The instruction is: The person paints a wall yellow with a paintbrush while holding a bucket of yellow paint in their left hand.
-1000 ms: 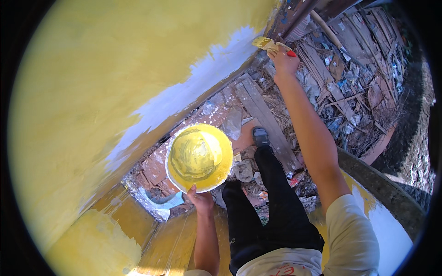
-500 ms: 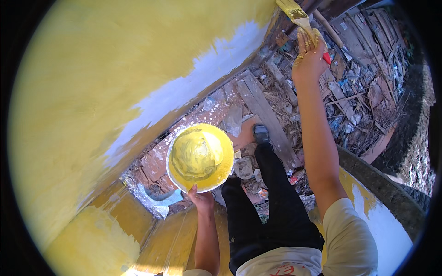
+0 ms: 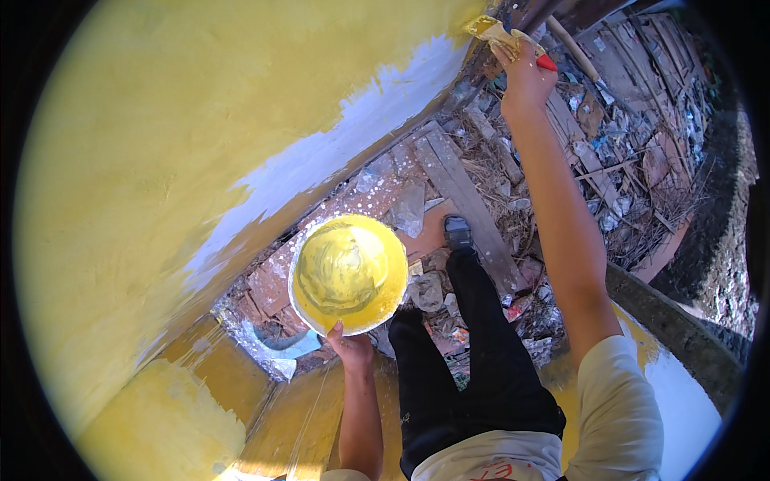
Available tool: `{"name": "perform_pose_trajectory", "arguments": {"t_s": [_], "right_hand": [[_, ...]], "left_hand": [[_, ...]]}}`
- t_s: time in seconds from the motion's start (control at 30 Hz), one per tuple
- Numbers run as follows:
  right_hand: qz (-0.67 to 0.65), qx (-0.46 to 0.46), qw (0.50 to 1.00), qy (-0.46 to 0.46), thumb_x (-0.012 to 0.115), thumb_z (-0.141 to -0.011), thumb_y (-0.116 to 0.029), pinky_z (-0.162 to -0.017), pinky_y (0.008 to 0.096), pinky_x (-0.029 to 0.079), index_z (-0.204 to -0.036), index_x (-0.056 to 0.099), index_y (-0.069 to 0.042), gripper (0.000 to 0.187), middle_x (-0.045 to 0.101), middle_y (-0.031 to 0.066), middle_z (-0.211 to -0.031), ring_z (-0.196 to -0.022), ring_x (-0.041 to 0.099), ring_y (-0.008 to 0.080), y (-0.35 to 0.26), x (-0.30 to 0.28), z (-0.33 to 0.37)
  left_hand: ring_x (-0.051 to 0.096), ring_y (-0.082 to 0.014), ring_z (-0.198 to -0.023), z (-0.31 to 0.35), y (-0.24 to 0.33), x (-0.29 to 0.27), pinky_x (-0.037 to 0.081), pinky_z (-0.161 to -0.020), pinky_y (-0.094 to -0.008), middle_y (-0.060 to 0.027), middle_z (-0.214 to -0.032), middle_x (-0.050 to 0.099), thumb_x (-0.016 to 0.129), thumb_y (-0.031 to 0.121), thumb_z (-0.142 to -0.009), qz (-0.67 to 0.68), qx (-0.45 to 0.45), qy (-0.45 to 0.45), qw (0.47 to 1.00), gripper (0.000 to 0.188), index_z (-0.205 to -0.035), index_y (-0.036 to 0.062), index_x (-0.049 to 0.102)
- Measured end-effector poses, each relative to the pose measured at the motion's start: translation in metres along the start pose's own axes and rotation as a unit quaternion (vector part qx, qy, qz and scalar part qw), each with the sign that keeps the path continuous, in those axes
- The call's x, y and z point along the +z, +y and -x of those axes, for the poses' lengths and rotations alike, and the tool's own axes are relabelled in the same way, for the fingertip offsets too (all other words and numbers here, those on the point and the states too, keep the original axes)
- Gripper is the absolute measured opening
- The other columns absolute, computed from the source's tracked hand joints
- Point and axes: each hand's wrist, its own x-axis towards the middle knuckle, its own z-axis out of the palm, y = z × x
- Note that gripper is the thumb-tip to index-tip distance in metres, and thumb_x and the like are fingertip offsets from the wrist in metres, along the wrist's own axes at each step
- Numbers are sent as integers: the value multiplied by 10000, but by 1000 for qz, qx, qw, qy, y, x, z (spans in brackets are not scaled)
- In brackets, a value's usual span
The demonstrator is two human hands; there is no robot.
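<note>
My left hand grips the near rim of a round bowl coated with yellow paint, its thumb over the edge. Wet yellow paint lies inside. My right hand is closed round a paintbrush whose handle ends in red. The yellow-loaded bristles touch the wall at its far right edge. That wall is mostly yellow, with an uneven white strip along its lower part. Yellow paint spots my right fingers.
Boards, plastic scraps and sticks litter the ground around my shoe. A wooden pole leans near the brush. A low wall runs at my right, and a blue curved piece lies left of the bowl.
My right hand has moved left and up with the brush, whose bristles have swung lower and left along the wall's edge. The bowl in my left hand has barely moved.
</note>
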Motion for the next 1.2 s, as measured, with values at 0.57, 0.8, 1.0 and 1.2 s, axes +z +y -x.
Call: {"name": "perform_pose_trajectory", "arguments": {"t_s": [0.57,0.8,1.0,1.2], "right_hand": [[-73,53,993,71,499,-880,-94,-847,342,532,-1022,508,91,234,573,170,-1000,-936,600,275,68,-55,5],[-112,-45,992,-34,504,-868,-88,-852,352,529,-1043,485,113,268,561,194,-1050,-964,590,286,-12,-8,14],[-256,-14,965,-61,492,-875,-108,-873,382,513,-1096,441,103,309,550,189,-1047,-964,586,267,-21,-14,23],[-156,105,982,10,503,-875,-113,-873,372,515,-1077,454,117,310,539,193,-1067,-981,574,290,83,-48,47]], "left_hand": [[399,-234,-1181,0,5,0,311,-981,-399,-73,-1283,409,538,394,-738,2,0,-1,1000,677,-1311,96,338],[402,-234,-1177,0,5,-8,309,-981,-396,-70,-1276,415,537,388,-735,-8,1,9,1000,670,-1307,95,344],[404,-238,-1179,0,7,0,310,-984,-396,-73,-1280,415,542,378,-734,-1,-12,0,1000,676,-1313,94,340],[396,-237,-1191,-1,8,-2,307,-992,-402,-73,-1289,409,542,374,-736,-4,-11,-5,1000,684,-1323,96,326]]}}
